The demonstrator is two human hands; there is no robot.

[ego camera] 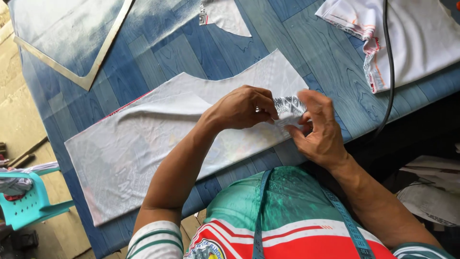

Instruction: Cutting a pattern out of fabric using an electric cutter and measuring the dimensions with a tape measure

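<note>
A long white cut fabric panel (pixel 143 139) lies flat on the blue wood-pattern table (pixel 306 52). At its right end, my left hand (pixel 242 109) and my right hand (pixel 318 129) both pinch a small folded edge of the fabric (pixel 289 106) that shows a black-and-white pattern. The hands are close together, fingers curled on the cloth, lifting that corner slightly off the table.
A metal L-shaped square ruler (pixel 96 62) lies at the far left. More white printed fabric (pixel 412 38) and a black cable (pixel 390 67) sit at the far right. A small fabric piece (pixel 225 14) lies at the top. A teal plastic chair (pixel 28 201) stands left. A measuring tape (pixel 345 220) hangs around my neck.
</note>
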